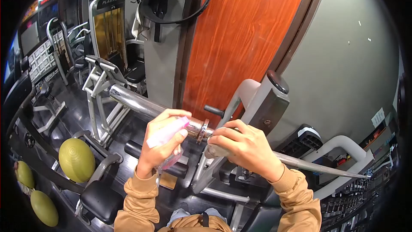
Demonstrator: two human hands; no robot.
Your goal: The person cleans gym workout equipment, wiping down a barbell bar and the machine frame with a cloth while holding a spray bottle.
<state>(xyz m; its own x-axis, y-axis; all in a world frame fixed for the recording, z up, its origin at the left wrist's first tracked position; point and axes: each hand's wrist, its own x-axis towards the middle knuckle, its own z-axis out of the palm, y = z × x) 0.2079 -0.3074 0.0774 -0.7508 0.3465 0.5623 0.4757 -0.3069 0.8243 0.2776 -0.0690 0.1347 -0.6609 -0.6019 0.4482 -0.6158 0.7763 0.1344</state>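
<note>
A chrome barbell point(138, 103) runs across the view, its thick sleeve at the left and its thinner shaft going off to the right. My left hand point(149, 151) is closed around a spray bottle point(165, 134) with a whitish and pink head and pinkish liquid low in it. The bottle is in front of the sleeve, near the collar ring point(203, 130). My right hand point(248, 147) is wrapped over the bar just right of the collar, gripping a pale cloth point(216, 151). My fingers hide much of the cloth.
Behind the bar stands a grey machine frame point(253, 92) before a wooden door point(244, 38). Yellow-green exercise balls point(77, 160) and a black padded seat point(101, 201) are at the left. A weight-stack machine point(107, 25) stands farther back. Dumbbell racks point(347, 202) line the lower right.
</note>
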